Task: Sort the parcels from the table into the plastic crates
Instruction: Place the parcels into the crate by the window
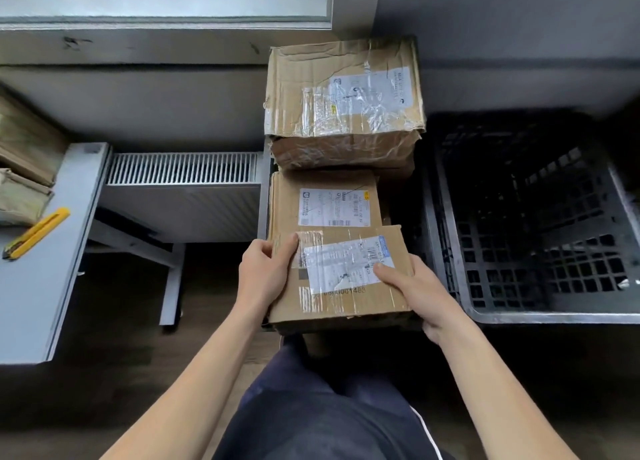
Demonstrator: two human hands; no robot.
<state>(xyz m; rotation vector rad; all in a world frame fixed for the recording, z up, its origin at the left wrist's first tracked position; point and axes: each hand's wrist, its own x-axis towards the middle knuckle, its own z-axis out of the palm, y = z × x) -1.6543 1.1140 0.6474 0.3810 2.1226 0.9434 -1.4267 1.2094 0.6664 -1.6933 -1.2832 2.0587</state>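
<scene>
A person, seen from a head-worn camera, holds a taped cardboard parcel [341,302] in both hands above their dark trousers [322,411]. The left hand [265,274] grips the parcel's left edge, thumb laid flat on the top face and fingers curled out of sight beneath; the right hand [417,295] clasps the right edge the same way, its thumb resting on the white shipping label [346,265] (the print is too blurred to read). The parcel sits level, its far edge overlapping the near edge of a second labelled parcel [323,182] in this view; whether it rests on anything below cannot be told. Beyond that lies a larger, battered parcel [346,57], creased and wrapped in clear tape. Just to the right of this row stands a dark lattice-walled plastic crate [554,318], close to the right hand but not touching it. At left, a grey table [38,297] carries a yellow utility knife [36,233] and, at the frame's edge, more wrapped parcels [26,154]. A white radiator [183,189] stands between the table and the row of boxes.
</scene>
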